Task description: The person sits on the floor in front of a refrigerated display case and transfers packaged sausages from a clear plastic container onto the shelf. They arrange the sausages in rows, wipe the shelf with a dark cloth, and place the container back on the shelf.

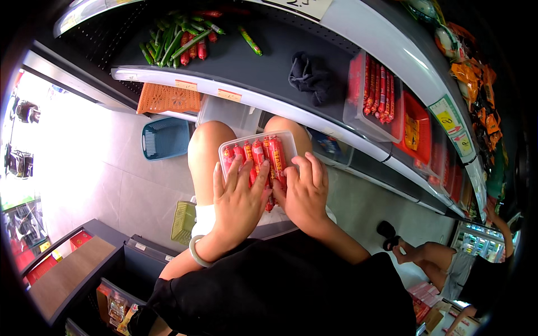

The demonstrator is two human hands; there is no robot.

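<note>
On the lap rests a clear plastic box [290, 140] holding several red-wrapped sausages [257, 153] laid side by side. My left hand [240, 195], with a pale bangle at its wrist, lies spread over the sausages with its fingers apart. Curled at the box's right side, my right hand [304, 189] has its thumb on the sausages; whether it grips one is hard to tell. On the shelf ahead are a pile of green-wrapped sticks [170, 42], some red sausages among them, a single green stick [250, 41] and a dark crumpled cloth [309, 77].
A clear bin of red sausages [378, 90] and a red basket [416, 126] stand on the shelf at right. A blue basket [166, 138] and a green basket [183, 222] are on the floor at left. Another person [454, 260] is at lower right.
</note>
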